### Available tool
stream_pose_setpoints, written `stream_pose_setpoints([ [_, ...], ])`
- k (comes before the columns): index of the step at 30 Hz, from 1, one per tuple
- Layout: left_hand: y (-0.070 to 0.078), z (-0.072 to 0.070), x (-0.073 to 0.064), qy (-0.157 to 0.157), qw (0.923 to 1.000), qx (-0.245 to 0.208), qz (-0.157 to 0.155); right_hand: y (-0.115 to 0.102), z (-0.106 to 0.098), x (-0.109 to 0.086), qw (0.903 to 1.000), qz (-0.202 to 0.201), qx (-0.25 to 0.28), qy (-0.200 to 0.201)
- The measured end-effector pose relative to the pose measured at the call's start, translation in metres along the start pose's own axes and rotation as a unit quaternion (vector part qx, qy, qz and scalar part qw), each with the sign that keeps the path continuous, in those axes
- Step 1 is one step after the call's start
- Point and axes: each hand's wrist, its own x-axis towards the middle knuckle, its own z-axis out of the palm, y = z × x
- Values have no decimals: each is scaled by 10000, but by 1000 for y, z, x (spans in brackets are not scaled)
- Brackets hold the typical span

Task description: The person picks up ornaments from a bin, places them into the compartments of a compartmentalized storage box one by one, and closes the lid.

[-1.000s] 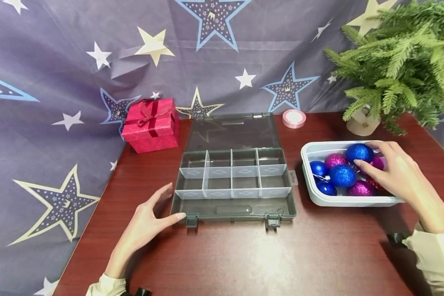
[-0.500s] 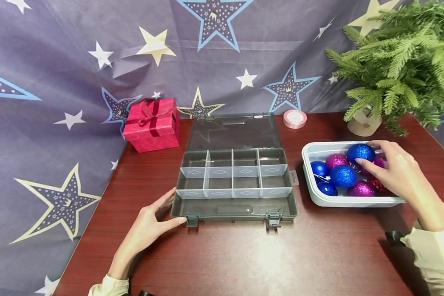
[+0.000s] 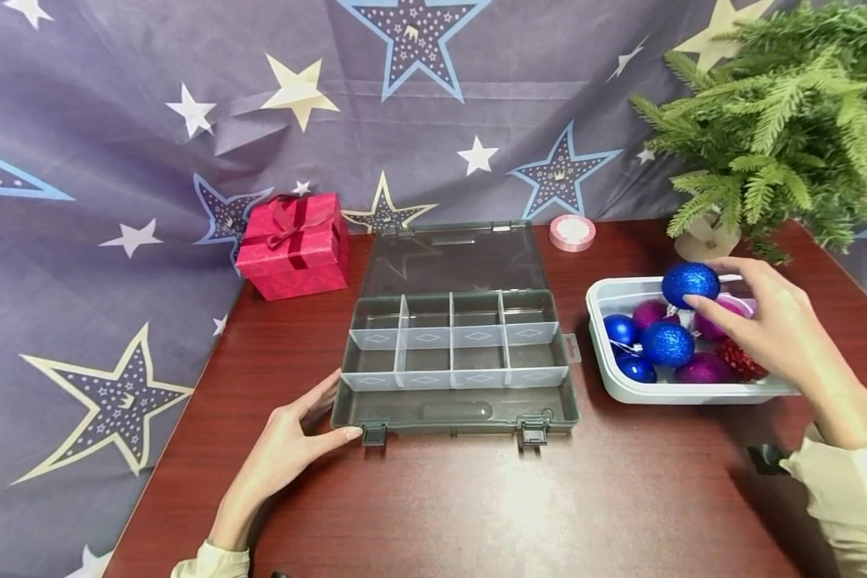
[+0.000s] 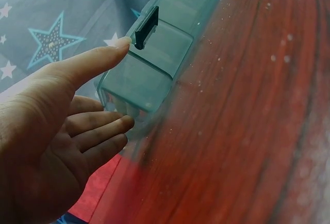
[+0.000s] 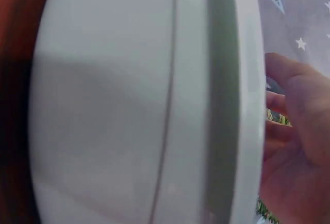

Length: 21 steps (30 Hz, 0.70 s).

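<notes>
My right hand (image 3: 787, 329) pinches a blue glitter bauble (image 3: 689, 284) between thumb and fingers, above the white plastic tub (image 3: 694, 392). Other baubles lie in the tub: a blue glitter one (image 3: 668, 345), magenta ones (image 3: 704, 369) and a red one (image 3: 741, 361). The tub's wall (image 5: 113, 100) fills most of the right wrist view and hides the held bauble. My left hand (image 3: 282, 449) rests at the near left corner of a clear grey compartment box (image 3: 383, 401), thumb by the latch (image 4: 147, 28), straight fingers along its side. The box's lid (image 3: 455, 257) is folded back.
A red gift box (image 3: 294, 245) with a ribbon stands at the back left. Behind the organiser lies a pink ribbon roll (image 3: 572, 232). A small artificial fir tree (image 3: 780, 136) leans over the back right, and a star-patterned cloth (image 3: 188, 177) hangs behind the table.
My right hand has lifted the blue glitter bauble up and slightly left, uncovering more of the baubles beneath. My left hand has closed in on the organiser's side and stays there.
</notes>
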Motion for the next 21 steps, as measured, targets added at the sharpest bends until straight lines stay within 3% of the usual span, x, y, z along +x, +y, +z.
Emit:
stream_pose_setpoints([
  [6, 1, 0, 0, -7, 9999, 14, -104, -12, 3, 8, 9995, -205, 230, -42],
  [16, 1, 0, 0, -7, 10000, -29, -86, -31, 10, 18, 9989, -129, 228, -389],
  [21, 1, 0, 0, -10, 10000, -19, -84, -41, 19, 26, 9978, -374, 369, -415],
])
